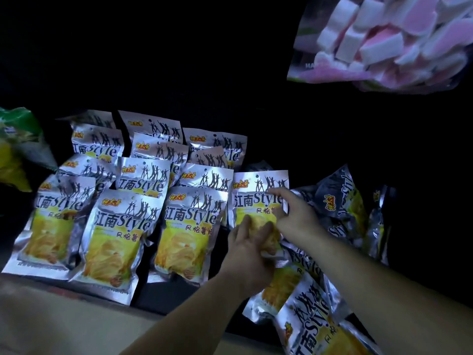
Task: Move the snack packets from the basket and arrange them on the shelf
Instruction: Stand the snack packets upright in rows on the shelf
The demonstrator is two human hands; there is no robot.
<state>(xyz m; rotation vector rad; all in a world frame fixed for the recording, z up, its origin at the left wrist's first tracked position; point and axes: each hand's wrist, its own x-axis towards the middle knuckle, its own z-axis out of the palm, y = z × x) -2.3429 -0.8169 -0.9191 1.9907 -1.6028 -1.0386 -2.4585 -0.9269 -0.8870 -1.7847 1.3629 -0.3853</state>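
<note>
Silver-foil snack packet (258, 198), upright at the right end of the front row on the dark shelf (158, 303) — your left hand (252, 254) grips its lower half, and your right hand (294, 216) pinches its right edge. Matching packets: standing rows (120, 226) to its left, tumbled heap (340, 198) to its right.

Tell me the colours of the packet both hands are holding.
The packet is shiny silver with a yellow lower part and dark dancer silhouettes on top; head view.

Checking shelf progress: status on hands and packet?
Left hand grips packet low; right hand pinches its right edge. Packet upright beside front row. Loose packets crowd its right side.
</note>
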